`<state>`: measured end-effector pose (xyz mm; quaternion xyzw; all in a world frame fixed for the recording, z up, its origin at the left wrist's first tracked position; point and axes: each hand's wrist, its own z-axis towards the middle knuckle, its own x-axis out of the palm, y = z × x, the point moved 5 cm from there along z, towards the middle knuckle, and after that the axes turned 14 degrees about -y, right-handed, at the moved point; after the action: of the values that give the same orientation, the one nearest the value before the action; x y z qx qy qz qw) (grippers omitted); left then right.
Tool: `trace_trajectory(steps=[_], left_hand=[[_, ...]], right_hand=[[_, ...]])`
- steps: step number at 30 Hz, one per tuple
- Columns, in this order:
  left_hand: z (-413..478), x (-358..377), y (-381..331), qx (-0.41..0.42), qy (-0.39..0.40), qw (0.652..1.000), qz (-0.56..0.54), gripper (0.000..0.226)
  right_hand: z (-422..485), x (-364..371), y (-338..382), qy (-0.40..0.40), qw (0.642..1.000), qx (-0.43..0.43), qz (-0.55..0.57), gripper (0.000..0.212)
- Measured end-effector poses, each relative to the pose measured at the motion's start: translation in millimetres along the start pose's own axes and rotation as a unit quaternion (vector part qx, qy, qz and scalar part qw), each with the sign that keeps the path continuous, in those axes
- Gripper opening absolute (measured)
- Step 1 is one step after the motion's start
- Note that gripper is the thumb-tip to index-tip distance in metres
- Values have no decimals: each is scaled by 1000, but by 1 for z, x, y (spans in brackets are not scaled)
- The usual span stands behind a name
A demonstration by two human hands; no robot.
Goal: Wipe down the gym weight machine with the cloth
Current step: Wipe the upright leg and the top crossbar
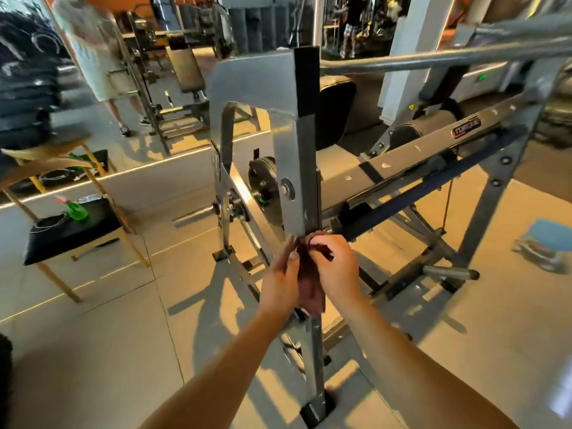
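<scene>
Progress: wiping under way, I judge much is left | cloth: dark red, held against lower half of upright post of weight machine | right hand: fingers curled, pinching cloth | left hand: fingers straight, together, pressing cloth, blurred | left: sloped beam right of post; wiped parts cannot tell.
</scene>
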<state>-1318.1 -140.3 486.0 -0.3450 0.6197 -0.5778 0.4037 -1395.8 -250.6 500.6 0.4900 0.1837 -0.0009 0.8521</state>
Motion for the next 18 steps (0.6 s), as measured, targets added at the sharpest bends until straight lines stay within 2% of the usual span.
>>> trace_trajectory(steps=[5,8,13,18], left_hand=[[15,-4,-9,27,9,999,-37,39],[20,-2,-8,37,25,999,-26,39],[20,-5,-8,22,44,999,-14,39],[23,-10,-14,38,70,997,-13,41]], right_hand=[[33,2,55,-66,997,-31,25,15],[22,10,45,-88,996,10,23,16],[9,5,16,-65,993,96,0,15],[30,11,63,-124,992,5,29,13]])
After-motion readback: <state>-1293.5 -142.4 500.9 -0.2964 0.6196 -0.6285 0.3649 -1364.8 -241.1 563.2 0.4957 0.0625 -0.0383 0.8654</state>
